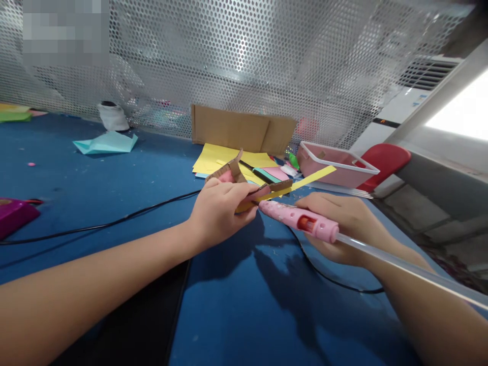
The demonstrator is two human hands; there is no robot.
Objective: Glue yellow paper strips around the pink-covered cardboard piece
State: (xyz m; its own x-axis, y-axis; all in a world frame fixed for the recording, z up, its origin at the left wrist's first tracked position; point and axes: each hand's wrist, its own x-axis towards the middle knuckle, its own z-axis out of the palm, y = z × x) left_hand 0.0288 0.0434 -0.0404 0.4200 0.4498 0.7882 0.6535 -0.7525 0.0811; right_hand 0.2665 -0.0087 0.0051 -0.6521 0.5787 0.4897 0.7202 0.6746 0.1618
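Observation:
My left hand (219,211) is closed around a small cardboard piece (231,173) together with a long yellow paper strip (308,179) that sticks out to the right. My right hand (348,223) grips a pink hot glue gun (301,219) with a clear glue stick (404,264) trailing out of its back. The gun's nozzle touches the strip just beside my left fingers. Both hands hover low over the blue table (114,188).
Yellow and coloured paper sheets (224,155) lie behind my hands, with a folded cardboard sheet (240,129) against the perforated metal screen (244,56). A pink tray (335,165) and red object (385,160) stand at right. A black cable (95,226) crosses the table; a magenta object (13,213) lies far left.

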